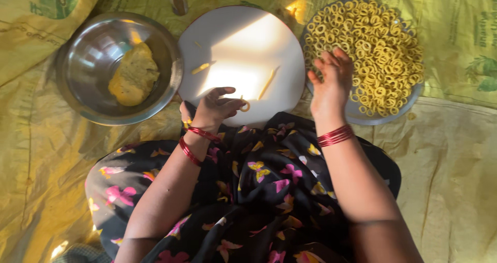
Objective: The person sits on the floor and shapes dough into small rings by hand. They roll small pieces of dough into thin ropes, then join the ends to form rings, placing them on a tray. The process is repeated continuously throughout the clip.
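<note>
Dough [133, 75] sits in a steel bowl [77, 45] at ten o'clock, beside the round white board [259, 35]. Left hand [212, 107] pinches a small dough ring [245, 106] in closed fingers at the board's six o'clock edge. Right hand [331, 82], fingers spread open, rests on the plate [362, 117] of dough rings [378, 45] at two o'clock.

Flattened yellow printed sacks [455, 154] with green markings lie spread as a ground cover underneath everything.

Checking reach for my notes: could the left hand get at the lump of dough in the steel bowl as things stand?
Probably yes. The left hand sits at the white board's near edge, pinching a small dough ring. The steel bowl stands open just beside it, with nothing lying over the dough.
</note>
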